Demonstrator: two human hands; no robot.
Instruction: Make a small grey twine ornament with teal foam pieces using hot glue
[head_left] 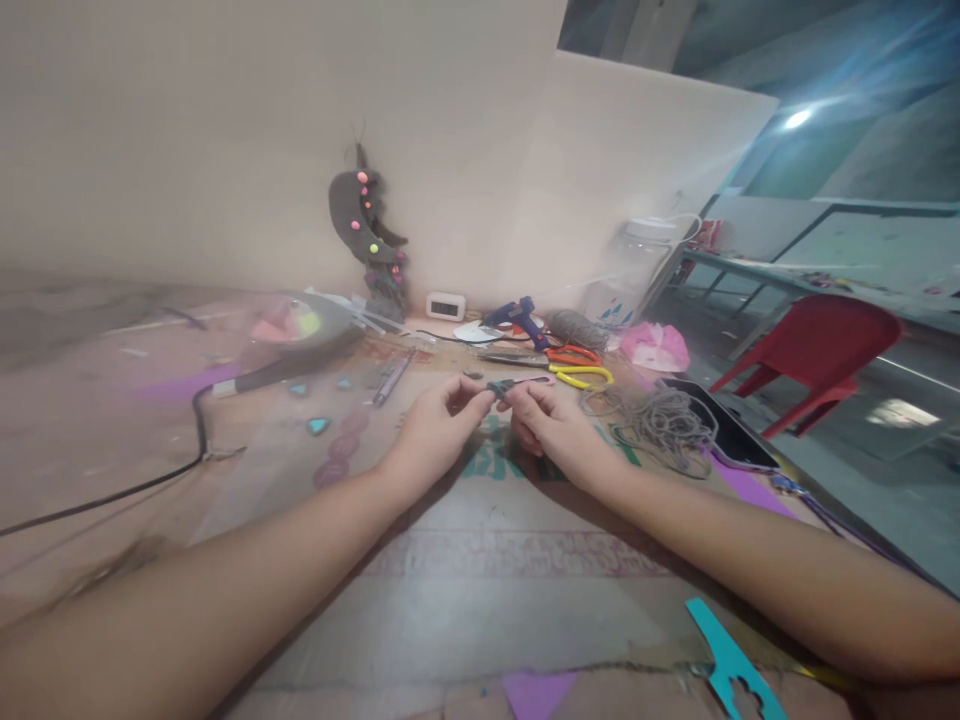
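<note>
A person's two bare hands meet at the middle of a cluttered tabletop (465,620), the clock's centre here, over a small grey-green piece (500,387). The fingers of the left hand (442,430) are pinched closed on its near-left end, thumb against forefinger; those of the right hand (559,435) close on the opposite end, a grip likely chosen because so slight an object needs steadying from both sides. Blur hides its exact shape. Supplies ring the hands, presumably for easy reach: a blue glue gun (517,318) at twelve o'clock, yellow-handled scissors (583,377) at one, and a tangle of grey cord (671,430) at three, with a phone (731,430) just beyond it. A pen (394,378) and a teal triangle (317,427) lie toward nine, apart from the hands, perhaps to leave working room. At five o'clock, near the right forearm, rests a teal cutout (727,655); at eleven, a white digital clock (445,306) stands upright, facing the person, apparently so it can be read.
</note>
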